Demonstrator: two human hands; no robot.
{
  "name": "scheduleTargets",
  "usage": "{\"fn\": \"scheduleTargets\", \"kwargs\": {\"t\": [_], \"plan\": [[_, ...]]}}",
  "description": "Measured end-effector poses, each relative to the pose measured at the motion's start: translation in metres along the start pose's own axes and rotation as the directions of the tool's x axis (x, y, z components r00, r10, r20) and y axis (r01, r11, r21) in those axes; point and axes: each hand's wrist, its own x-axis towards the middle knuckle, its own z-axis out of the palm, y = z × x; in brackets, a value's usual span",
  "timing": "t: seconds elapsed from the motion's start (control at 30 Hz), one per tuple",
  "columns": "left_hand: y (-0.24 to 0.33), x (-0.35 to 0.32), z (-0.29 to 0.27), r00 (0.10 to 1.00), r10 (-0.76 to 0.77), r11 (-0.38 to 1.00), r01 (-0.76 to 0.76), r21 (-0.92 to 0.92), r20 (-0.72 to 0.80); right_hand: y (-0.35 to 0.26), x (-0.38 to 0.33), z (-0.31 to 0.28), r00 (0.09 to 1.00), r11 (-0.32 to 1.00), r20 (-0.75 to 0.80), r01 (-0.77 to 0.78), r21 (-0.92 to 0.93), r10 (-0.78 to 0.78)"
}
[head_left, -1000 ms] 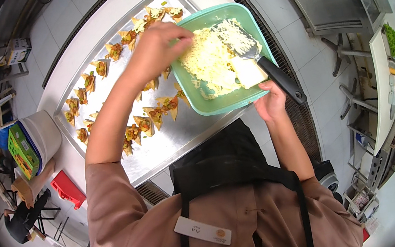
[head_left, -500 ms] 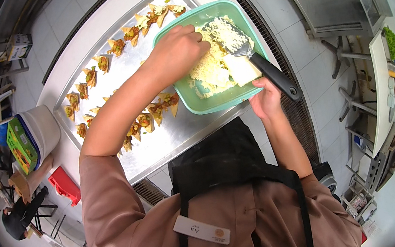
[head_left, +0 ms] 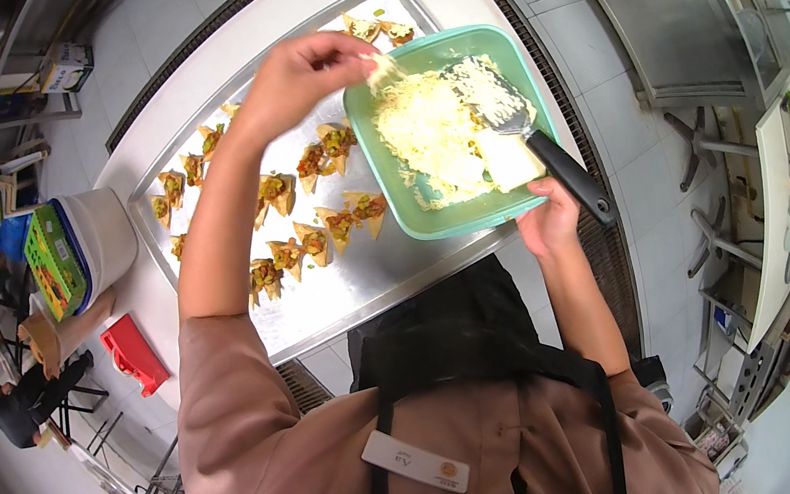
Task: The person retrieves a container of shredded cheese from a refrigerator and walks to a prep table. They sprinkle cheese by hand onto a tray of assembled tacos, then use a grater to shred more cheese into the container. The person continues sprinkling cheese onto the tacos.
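Note:
My left hand (head_left: pixel 315 74) is pinched on some grated cheese (head_left: pixel 382 71), just above the left rim of a green plastic container (head_left: pixel 386 182). My right hand (head_left: pixel 551 221) grips the container's near right corner, thumb over the rim. Inside lie a heap of grated cheese (head_left: pixel 424 132), a pale block of cheese (head_left: pixel 510 160) and a grater (head_left: pixel 560 163) whose black handle juts over the rim. The container is over the right part of a metal baking tray (head_left: pixel 351 294). Rows of folded pastry pieces (head_left: pixel 314 243) with chopped filling lie on the tray, some partly hidden by my left arm.
The tray rests on a white table (head_left: pixel 133 167). A white tub (head_left: pixel 101 238) and a red plastic object (head_left: pixel 133 354) are at its left edge. Farther off are a metal cabinet (head_left: pixel 636 21), a side counter (head_left: pixel 766 195) and a person in dark clothes (head_left: pixel 19 411).
My left hand has lifted out of the container with a pinch of grated cheese and moved left toward the tray. The container sits slightly lower and farther right in view.

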Motion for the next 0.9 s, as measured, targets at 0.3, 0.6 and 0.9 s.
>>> {"fn": "scheduleTargets", "kwargs": {"t": [0.3,0.6,0.9], "plan": [[-0.107,0.035,-0.071,0.964,-0.179,0.901,0.241,0.361,-0.195,-0.004,-0.005,-0.004,0.999,0.991,-0.05,0.009,-0.131,-0.015],[-0.143,0.05,-0.059,0.963,-0.145,0.792,0.251,0.556,-0.229,-0.004,-0.006,-0.004,0.998,0.99,-0.063,0.017,-0.141,-0.026],[-0.146,0.048,-0.047,0.97,-0.025,0.764,0.173,0.621,-0.24,-0.005,-0.006,-0.011,0.999,0.993,-0.046,0.003,-0.115,-0.008]]}}
